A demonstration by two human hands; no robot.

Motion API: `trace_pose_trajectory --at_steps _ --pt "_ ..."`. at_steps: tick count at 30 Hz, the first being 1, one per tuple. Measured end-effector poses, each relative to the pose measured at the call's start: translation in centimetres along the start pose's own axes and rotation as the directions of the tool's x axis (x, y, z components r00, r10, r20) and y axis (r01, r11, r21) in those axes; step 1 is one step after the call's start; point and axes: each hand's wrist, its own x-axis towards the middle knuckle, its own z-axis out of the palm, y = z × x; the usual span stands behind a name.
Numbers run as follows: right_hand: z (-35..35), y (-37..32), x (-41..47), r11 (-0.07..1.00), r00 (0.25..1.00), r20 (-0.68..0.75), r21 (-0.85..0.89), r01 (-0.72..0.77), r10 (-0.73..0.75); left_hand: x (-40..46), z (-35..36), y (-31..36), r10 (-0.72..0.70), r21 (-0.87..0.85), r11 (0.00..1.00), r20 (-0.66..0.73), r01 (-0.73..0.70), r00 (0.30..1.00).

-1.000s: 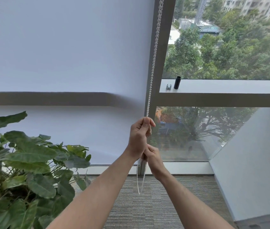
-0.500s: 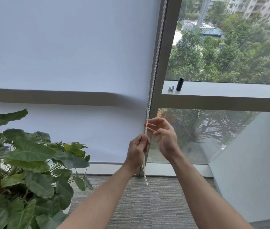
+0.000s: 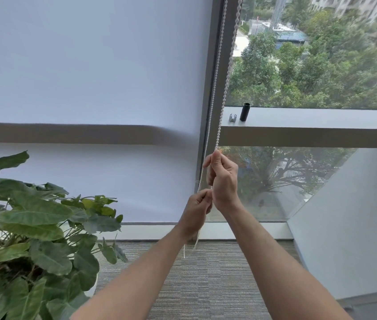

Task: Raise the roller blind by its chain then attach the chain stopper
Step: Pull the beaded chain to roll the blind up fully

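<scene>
Both hands grip the bead chain (image 3: 225,72).
Right hand (image 3: 223,179) clenched high on it, left hand (image 3: 196,210) pinching it below; roller blind (image 3: 90,88) hangs low.

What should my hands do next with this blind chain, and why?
Probably pull down with the right hand, which is closed on the bead chain above the left hand. The roller blind hangs nearly to the floor, its bottom bar low, so raising has barely begun. Then move the left grip above.
</scene>
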Motion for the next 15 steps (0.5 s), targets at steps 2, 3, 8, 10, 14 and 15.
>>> trace_pose_trajectory --at_steps 2,3,8,10,14,15 --pt "-0.4 0.1 0.3 1.000 1.000 -0.013 0.024 -0.004 0.005 0.4 -0.5 0.6 0.005 0.065 0.998 0.085 -0.010 0.996" --pt "-0.5 0.2 0.4 0.999 1.000 -0.016 0.036 -0.007 0.008 0.5 -0.8 0.9 0.001 0.086 0.996 0.132 -0.013 0.991" --pt "-1.5 2.2 -0.3 0.998 0.998 -0.023 0.001 -0.059 0.059 1.1 -3.2 0.6 -0.075 0.364 0.931 0.251 -0.022 0.965" --pt "-1.9 3.2 -1.0 0.997 0.997 -0.016 -0.002 -0.081 0.081 1.6 -4.3 0.5 -0.092 0.457 0.889 0.211 -0.015 0.973" --pt "-1.6 4.3 -1.8 0.993 0.993 0.024 0.019 -0.114 0.114 2.1 -4.3 3.3 -0.015 0.238 0.971 -0.024 0.020 1.000" --pt "-1.4 4.5 -1.9 0.992 0.992 0.022 0.011 -0.124 0.124 2.3 -4.1 4.2 0.020 0.141 0.990 -0.060 -0.011 0.998"
